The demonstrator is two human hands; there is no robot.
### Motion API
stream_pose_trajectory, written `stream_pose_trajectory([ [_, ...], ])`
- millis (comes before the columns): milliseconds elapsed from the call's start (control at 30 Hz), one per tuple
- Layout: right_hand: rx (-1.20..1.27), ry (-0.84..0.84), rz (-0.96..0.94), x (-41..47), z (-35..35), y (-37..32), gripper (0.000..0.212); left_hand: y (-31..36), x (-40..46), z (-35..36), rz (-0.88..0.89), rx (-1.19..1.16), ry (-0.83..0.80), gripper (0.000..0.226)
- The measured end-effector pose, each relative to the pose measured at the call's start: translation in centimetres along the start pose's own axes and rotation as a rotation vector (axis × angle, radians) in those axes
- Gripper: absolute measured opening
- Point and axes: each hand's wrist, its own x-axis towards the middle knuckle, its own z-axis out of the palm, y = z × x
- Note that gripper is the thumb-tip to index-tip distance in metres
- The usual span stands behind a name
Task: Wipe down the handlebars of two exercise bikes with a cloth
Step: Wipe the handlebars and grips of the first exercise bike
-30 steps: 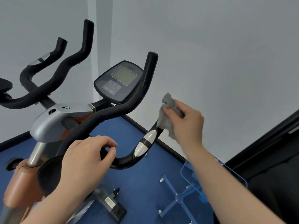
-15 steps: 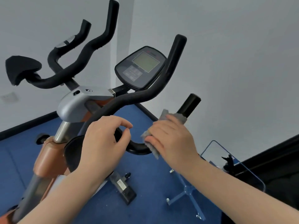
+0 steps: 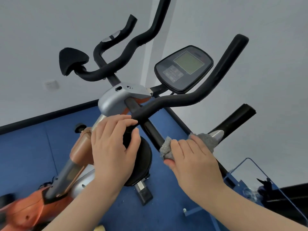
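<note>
Head view: both hands on the near exercise bike's handlebar.
Right hand (image 3: 191, 160) clenches a grey cloth (image 3: 206, 141) around the lower grip; left hand (image 3: 113, 147) grasps the handlebar (image 3: 175, 101) near the stem. Beyond: console (image 3: 183, 69), blue floor (image 3: 25, 155), white walls (image 3: 275, 80).

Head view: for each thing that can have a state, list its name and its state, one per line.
Cloth: wrapped round the handlebar, under the right hand.
Right hand: closed on the cloth.
Left hand: gripping the handlebar.
Console screen: blank.
</note>
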Motion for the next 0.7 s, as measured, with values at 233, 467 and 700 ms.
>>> stream_pose_trajectory([
  [233, 0.168, -0.279, 0.149, 5.4, -1.2, -2.2, 0.033, -0.2, 0.2, 0.2, 0.002, 0.006, 0.03, 0.014],
  [467, 0.317, -0.438, 0.03, 10.0, 0.5, -2.0, 0.036, -0.2, 0.2, 0.1, 0.002, -0.004, 0.024, 0.014],
  [700, 0.138, -0.045, 0.082, 4.1, 0.1, -1.9, 0.031, -0.4, 0.1, -0.1, -0.007, -0.004, -0.011, 0.013],
])
